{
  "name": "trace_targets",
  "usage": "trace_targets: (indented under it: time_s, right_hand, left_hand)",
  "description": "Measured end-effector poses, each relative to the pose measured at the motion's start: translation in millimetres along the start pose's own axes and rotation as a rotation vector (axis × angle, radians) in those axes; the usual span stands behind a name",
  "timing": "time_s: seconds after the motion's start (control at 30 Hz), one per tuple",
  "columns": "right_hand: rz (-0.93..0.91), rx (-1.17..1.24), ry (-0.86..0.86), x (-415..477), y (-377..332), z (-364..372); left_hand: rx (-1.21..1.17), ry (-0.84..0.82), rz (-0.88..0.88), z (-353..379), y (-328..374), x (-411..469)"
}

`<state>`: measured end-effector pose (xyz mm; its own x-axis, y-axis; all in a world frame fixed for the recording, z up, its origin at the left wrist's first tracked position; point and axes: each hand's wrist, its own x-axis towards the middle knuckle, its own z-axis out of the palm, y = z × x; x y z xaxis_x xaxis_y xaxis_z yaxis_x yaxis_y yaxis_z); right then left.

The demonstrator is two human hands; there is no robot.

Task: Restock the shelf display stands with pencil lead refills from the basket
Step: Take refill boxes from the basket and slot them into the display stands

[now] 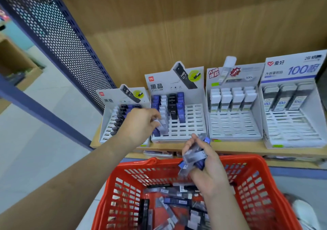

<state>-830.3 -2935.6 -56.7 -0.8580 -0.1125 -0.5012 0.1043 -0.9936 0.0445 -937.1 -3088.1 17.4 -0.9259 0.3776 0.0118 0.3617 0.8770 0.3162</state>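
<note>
Several white cardboard display stands sit in a row on the wooden shelf (230, 147). My left hand (139, 121) reaches to the second stand (178, 105) and pinches a white-capped lead refill (163, 126) at its front-left slots. That stand holds blue, white and black refills at the back left. My right hand (203, 160) hovers over the red basket (155, 164), gripping a bundle of grey and blue refills (196, 156). More refills (177, 203) lie loose in the basket's bottom.
The leftmost stand (115, 116) holds black and blue refills. Two stands to the right (233, 105) (290, 105) have filled back rows and open front slots. A blue perforated metal panel (58, 40) borders the shelf on the left. Grey floor lies beyond.
</note>
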Motion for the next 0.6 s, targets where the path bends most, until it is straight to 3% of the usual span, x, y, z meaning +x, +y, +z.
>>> trace_targets:
  time_s: [0.2, 0.3, 0.4, 0.6]
  right_hand:
    - [-0.017, -0.018, -0.032, 4.6, -0.6, -4.6]
    - [-0.02, -0.032, -0.047, 0.1, -0.1, -3.0]
    - [-0.018, -0.01, -0.064, -2.0, -0.3, -1.5]
    - [-0.058, 0.077, -0.095, 2.5, -2.0, 0.2]
  left_hand:
    - [0.037, -0.021, 0.094, 5.8, -3.5, 1.3]
    - [0.192, -0.05, 0.257, 7.4, -4.4, 4.7]
    - [0.286, 0.06, 0.42, 20.5, -12.4, 6.8]
    - [0.158, 0.277, 0.287, 43.3, -14.3, -6.0]
